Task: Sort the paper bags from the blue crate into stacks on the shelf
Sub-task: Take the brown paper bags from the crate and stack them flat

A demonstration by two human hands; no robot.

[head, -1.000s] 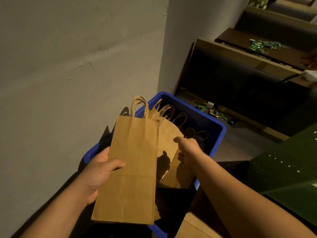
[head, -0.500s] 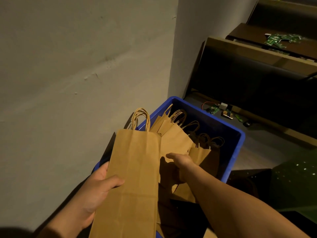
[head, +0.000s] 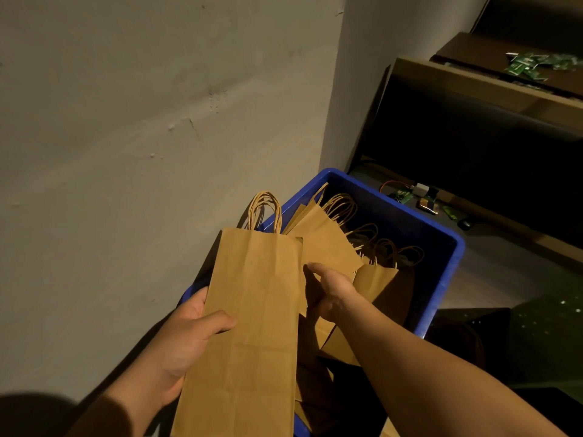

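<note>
A tall narrow brown paper bag with twisted handles lies flat over the near left part of the blue crate. My left hand grips its left edge, thumb on top. My right hand reaches into the crate and pinches the edge of another brown bag lying in the pile. Several more flat paper bags with handles lie in the crate. The dark wooden shelf stands at the upper right.
A grey wall runs close on the left. Small green circuit boards lie on an upper shelf board. Wires and small electronic parts lie on the lowest board behind the crate. A dark green surface is at the right.
The view has tilted down and left. My right hand has moved left inside the crate, from a bag farther right to the bag beside the held one. My left hand keeps its grip.
</note>
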